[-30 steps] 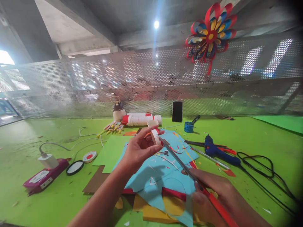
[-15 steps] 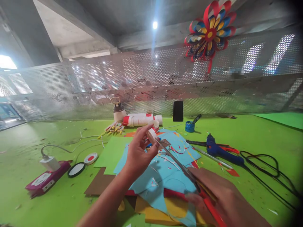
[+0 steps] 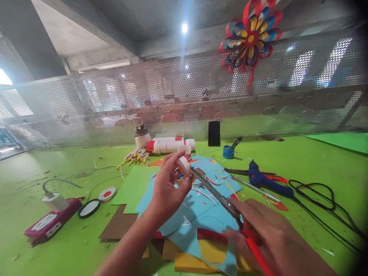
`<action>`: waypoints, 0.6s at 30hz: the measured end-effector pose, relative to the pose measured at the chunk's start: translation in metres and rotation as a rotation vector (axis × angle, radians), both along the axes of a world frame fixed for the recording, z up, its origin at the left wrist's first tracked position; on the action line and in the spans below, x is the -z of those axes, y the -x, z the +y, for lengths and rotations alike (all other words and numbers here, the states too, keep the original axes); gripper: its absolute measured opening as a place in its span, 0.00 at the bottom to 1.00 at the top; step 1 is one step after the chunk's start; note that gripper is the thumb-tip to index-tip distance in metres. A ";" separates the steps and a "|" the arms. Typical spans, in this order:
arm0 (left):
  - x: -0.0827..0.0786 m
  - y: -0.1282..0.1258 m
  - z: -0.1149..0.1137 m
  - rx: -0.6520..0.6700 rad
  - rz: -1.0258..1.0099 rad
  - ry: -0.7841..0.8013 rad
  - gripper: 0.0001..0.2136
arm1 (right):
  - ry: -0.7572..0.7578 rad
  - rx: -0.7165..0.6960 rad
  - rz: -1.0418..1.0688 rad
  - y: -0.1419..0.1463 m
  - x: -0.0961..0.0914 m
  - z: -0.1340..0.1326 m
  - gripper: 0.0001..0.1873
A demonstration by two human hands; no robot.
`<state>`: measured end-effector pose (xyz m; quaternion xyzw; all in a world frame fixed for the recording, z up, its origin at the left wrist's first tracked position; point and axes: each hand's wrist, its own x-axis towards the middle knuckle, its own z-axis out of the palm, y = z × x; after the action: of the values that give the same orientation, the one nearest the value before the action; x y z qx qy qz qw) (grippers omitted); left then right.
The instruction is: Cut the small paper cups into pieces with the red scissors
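Between the thumb and fingers of my left hand (image 3: 169,188) is a small white paper piece (image 3: 184,165), held above the blue paper. My right hand (image 3: 267,230) grips a pair of scissors (image 3: 217,193) by the red handles. The long metal blades point up and left, and their tips meet the edge of the white piece; whether they are cutting into it I cannot tell. Below both hands lie blue paper sheets (image 3: 175,216) strewn with red, white and yellow scraps. Yellow paper (image 3: 186,262) sticks out near the front.
On the right lie a blue glue gun (image 3: 268,183) and its black cord. A purple power strip (image 3: 53,222) and a tape roll (image 3: 107,194) are at left. Toward the back stand white paper rolls (image 3: 169,145), a phone (image 3: 214,133) and a blue jar (image 3: 228,152).
The scissors have turned slightly, so their blades look broader and closer together at the white piece. My left hand keeps its hold. The whole view has shifted a little.
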<state>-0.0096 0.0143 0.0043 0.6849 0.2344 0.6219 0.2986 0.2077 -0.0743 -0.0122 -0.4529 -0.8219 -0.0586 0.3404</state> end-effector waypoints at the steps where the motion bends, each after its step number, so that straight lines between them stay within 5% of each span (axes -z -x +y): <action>1: 0.001 0.001 0.000 0.011 0.016 -0.007 0.22 | -0.021 0.001 -0.006 0.000 0.000 0.000 0.19; 18: 0.004 0.001 -0.002 -0.128 0.099 -0.080 0.26 | -0.193 0.020 -0.078 -0.002 -0.007 -0.001 0.26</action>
<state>-0.0106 0.0120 0.0005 0.7098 0.2670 0.6141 0.2187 0.2100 -0.0751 -0.0052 -0.4236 -0.8205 -0.1583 0.3496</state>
